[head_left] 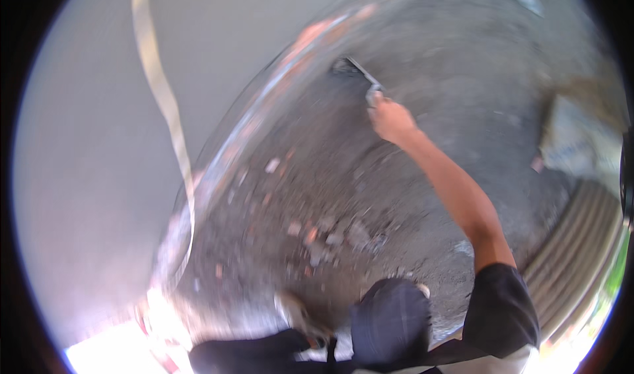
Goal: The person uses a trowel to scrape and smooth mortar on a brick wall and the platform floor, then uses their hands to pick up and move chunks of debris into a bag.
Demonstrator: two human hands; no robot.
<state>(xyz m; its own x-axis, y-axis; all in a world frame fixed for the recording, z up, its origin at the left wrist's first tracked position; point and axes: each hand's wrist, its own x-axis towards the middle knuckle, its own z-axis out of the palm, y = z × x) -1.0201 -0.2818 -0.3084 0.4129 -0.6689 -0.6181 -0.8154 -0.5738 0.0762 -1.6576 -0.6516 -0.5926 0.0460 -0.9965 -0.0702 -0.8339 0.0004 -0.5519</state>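
My right hand (391,119) is stretched forward, with its fingers wrapped round the handle of a trowel (364,72). The trowel's thin metal edge points up and to the left, and a dark lump of wet-looking mortar (343,66) lies at its tip. Blur hides whether that lump sits on the blade or on the ground. The trowel is out over the dark, gritty ground, near the base of a smooth grey wall (105,149). My left hand does not show.
Exposed reddish brick (309,36) runs along the wall's base. A pale strap (158,77) hangs down the wall. Broken brick bits (312,235) litter the ground (449,70). At the right lie a whitish sack (573,139) and a ribbed, curved surface (571,232). My dark-clad knee (391,321) is below.
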